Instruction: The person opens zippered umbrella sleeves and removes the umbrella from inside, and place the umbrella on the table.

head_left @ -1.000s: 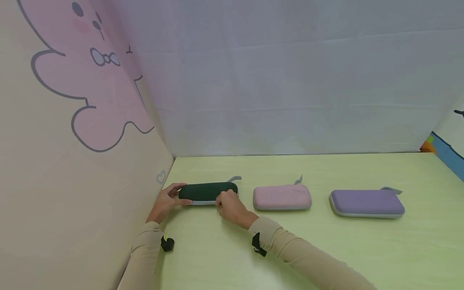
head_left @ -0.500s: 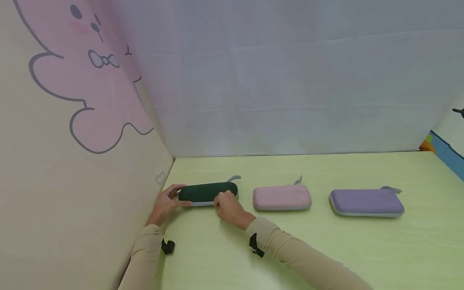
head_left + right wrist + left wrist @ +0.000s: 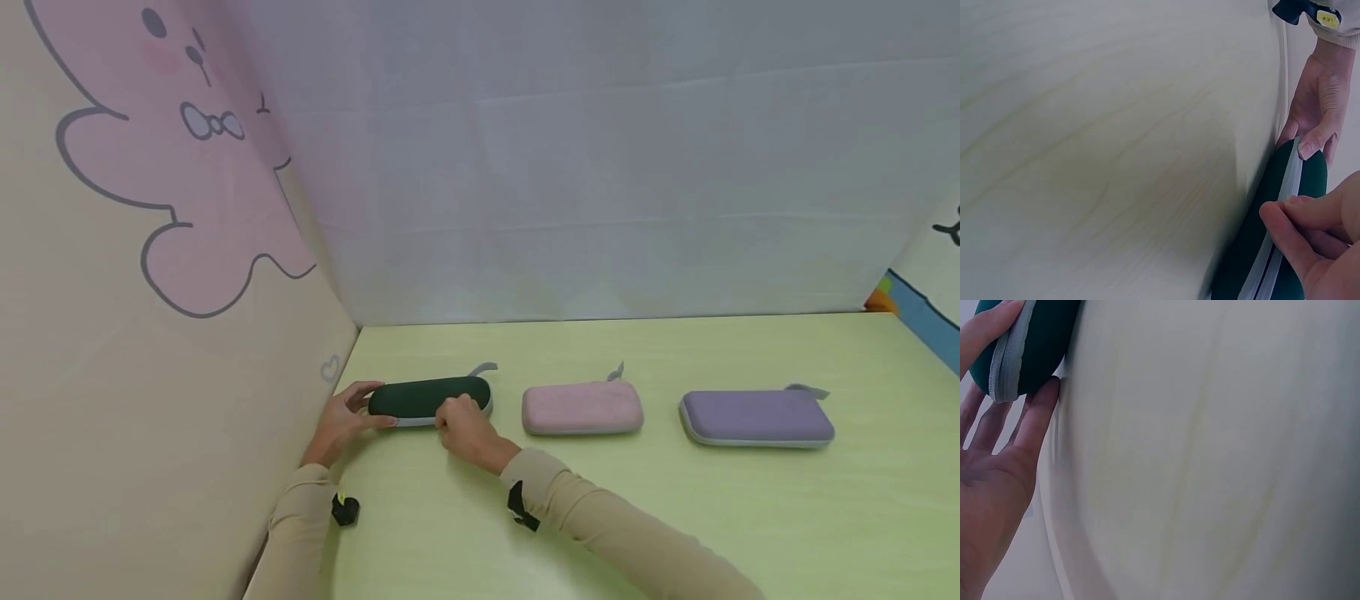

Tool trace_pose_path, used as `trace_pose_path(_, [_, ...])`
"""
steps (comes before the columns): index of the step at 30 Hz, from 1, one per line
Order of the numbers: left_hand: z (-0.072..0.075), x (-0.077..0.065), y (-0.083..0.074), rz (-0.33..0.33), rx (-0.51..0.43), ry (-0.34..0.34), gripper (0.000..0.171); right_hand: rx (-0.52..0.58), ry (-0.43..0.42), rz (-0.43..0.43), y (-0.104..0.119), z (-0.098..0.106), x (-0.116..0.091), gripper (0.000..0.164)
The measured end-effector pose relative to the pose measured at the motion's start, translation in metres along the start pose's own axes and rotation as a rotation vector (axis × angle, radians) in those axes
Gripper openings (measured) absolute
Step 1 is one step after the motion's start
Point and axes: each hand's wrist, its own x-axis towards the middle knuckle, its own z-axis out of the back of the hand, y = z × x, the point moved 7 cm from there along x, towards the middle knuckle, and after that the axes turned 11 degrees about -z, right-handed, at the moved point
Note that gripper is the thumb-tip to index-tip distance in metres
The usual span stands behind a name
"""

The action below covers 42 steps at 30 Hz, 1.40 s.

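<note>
A dark green zippered case [image 3: 423,397] lies at the left of the table, its pale grey zipper [image 3: 1289,178] running along the side facing me. My left hand [image 3: 339,427] grips its left end, thumb on the zipper side and fingers round the far side. At the front, right of the middle, thumb and index finger of my right hand [image 3: 468,433] pinch at the zipper; the pull itself is hidden between the fingertips. In the right wrist view, a dark gap parts the two zipper bands on the near side of that pinch. A grey strap loop [image 3: 483,367] sticks out behind the case.
A pink case [image 3: 582,408] lies to the right of the green one, and a purple case [image 3: 757,417] farther right. All stand on the pale green table [image 3: 637,500]. A wall [image 3: 187,417] rises close by my left arm; a white sheet [image 3: 600,167] hangs behind.
My right hand has slid a little to the left along the zipper. The left hand keeps its grip at the case's end, and the pink and purple cases stay put.
</note>
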Motion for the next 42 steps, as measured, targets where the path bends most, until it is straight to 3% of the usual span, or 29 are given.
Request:
trace_pose_path(10, [0.001, -0.002, -0.003, -0.006, -0.011, 0.024, 0.071, 0.008, 0.002, 0.002, 0.009, -0.003, 0.002, 0.048])
trace_pose_path(22, [0.002, 0.001, 0.003, 0.017, -0.005, 0.029, 0.073, -0.033, 0.064, -0.102, 0.006, -0.018, 0.012, 0.037])
trace_pose_path(28, [0.001, 0.0, 0.003, 0.02, -0.032, 0.033, 0.074, -0.029, 0.064, -0.09, 0.009, -0.023, 0.013, 0.034])
trace_pose_path(32, [0.002, -0.004, -0.01, 0.025, -0.034, 0.037, 0.072, -0.018, 0.064, -0.086, 0.013, -0.025, 0.014, 0.041])
trace_pose_path(35, [0.002, -0.005, -0.009, 0.026, -0.019, 0.017, 0.072, -0.02, 0.068, -0.089, 0.013, -0.027, 0.014, 0.041])
trace_pose_path(38, [0.002, -0.003, 0.001, 0.027, -0.012, -0.003, 0.073, -0.032, 0.066, -0.087, 0.013, -0.029, 0.014, 0.038])
trace_pose_path(42, [0.001, -0.003, 0.0, 0.032, 0.0, -0.005, 0.073, -0.045, 0.052, -0.068, 0.014, -0.028, 0.015, 0.036])
